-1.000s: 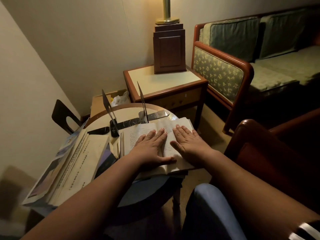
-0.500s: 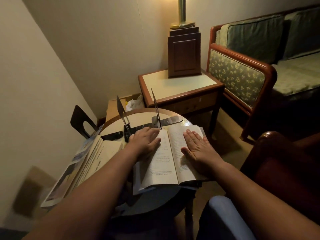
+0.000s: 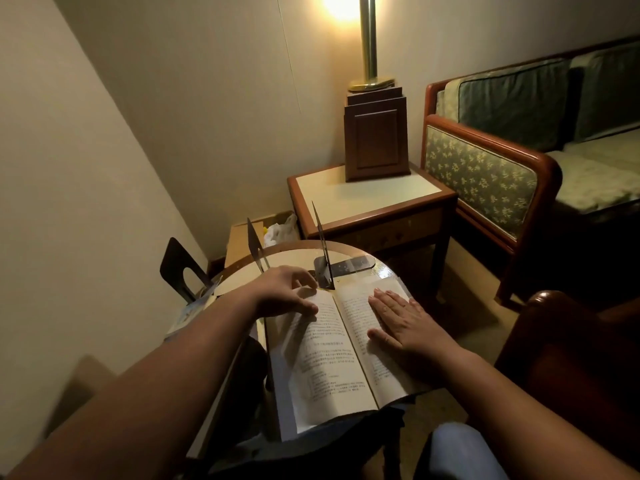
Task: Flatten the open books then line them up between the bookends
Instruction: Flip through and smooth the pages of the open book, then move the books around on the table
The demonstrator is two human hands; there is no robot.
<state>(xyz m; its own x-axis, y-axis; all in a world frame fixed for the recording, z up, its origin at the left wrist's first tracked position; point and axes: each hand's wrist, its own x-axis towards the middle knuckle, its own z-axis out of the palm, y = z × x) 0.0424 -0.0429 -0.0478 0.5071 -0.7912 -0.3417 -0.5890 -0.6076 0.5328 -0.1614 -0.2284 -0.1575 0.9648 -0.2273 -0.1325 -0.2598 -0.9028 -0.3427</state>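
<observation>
An open book (image 3: 332,355) with printed pages lies on the round table (image 3: 349,252), its near end hanging over the table's edge. My left hand (image 3: 285,292) is at the far left corner of the left page, thumb on the paper and fingers curled over the page edge, which lifts a little. My right hand (image 3: 401,322) presses flat on the right page with straight fingers. Two thin metal bookends stand upright just behind the book, the left bookend (image 3: 254,242) and the right bookend (image 3: 322,244), with a gap between them.
A third black bookend (image 3: 178,268) stands at the table's left edge by a magazine (image 3: 192,308); my left arm hides the other books. Behind are a side table (image 3: 367,197) with a lamp base (image 3: 375,136), a sofa (image 3: 491,168), and an armchair (image 3: 571,341) at right.
My left hand slid from flat on the left page to its far left corner and curled over the edge. My right hand moved out onto the right page. The view shifted left.
</observation>
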